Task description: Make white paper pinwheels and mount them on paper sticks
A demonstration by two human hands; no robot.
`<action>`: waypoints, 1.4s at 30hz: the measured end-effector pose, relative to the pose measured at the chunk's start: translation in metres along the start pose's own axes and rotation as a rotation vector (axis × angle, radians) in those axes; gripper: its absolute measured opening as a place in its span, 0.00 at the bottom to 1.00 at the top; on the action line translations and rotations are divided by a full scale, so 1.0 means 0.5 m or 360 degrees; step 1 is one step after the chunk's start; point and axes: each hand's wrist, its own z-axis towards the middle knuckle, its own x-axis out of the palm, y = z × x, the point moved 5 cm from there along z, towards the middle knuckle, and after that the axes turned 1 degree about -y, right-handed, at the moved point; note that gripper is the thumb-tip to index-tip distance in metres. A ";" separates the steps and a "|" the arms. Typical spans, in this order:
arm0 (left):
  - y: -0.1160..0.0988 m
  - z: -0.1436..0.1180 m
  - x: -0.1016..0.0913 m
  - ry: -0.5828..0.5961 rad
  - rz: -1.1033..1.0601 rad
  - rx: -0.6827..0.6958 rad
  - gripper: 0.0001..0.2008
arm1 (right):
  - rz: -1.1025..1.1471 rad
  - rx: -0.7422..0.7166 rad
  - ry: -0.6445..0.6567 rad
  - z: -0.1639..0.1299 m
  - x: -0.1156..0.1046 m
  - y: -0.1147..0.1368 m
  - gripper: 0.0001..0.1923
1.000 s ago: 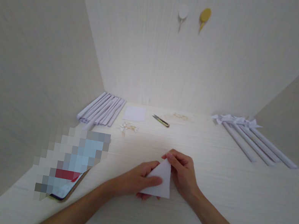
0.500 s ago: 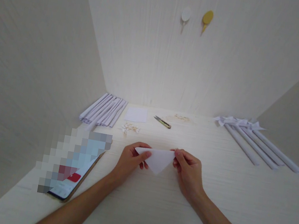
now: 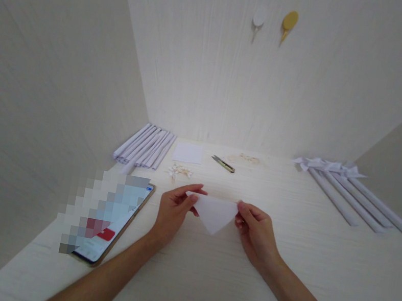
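A white piece of paper (image 3: 215, 214), folded to a triangle with its tip towards me, is stretched between my two hands above the table. My left hand (image 3: 175, 208) pinches its left corner, thumb on top and fingers behind. At the right corner, my right hand (image 3: 255, 228) grips the paper between thumb and fingertips. The long folded edge faces away from me. Beyond the hands lie thread snips (image 3: 223, 164), a flat stack of white paper (image 3: 188, 153) and a small heap of whitish bits (image 3: 179, 171) too small to name.
Several rolled paper tubes (image 3: 145, 146) lie at the back left. On the right are several tubes with folded paper tops (image 3: 351, 200). A phone (image 3: 97, 251), partly blurred, rests by my left forearm. Thin loops (image 3: 248, 159) lie near the back wall, where two hooks (image 3: 289, 21) hang.
My left thumb has slid outward towards the left corner, and the paper is held a little wider. The whole view has shifted slightly.
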 end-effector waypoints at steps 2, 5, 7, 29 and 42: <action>-0.002 -0.001 0.000 0.0021 -0.0006 0.0010 0.17 | 0.0038 0.0025 -0.0008 0.000 0.000 0.000 0.13; -0.004 -0.002 0.002 0.0064 -0.0017 0.0030 0.18 | 0.0046 0.0023 -0.0003 0.002 -0.001 0.000 0.13; -0.004 -0.002 0.002 0.0084 -0.0033 0.0037 0.19 | 0.0051 0.0022 -0.0009 0.002 -0.002 0.000 0.13; 0.001 0.000 -0.005 -0.0082 0.0009 0.0011 0.16 | -0.0040 -0.0005 -0.0013 -0.002 -0.001 0.005 0.14; -0.029 -0.009 -0.006 -0.0007 0.0332 0.0278 0.13 | -0.0050 0.0000 0.0030 0.001 -0.001 0.000 0.14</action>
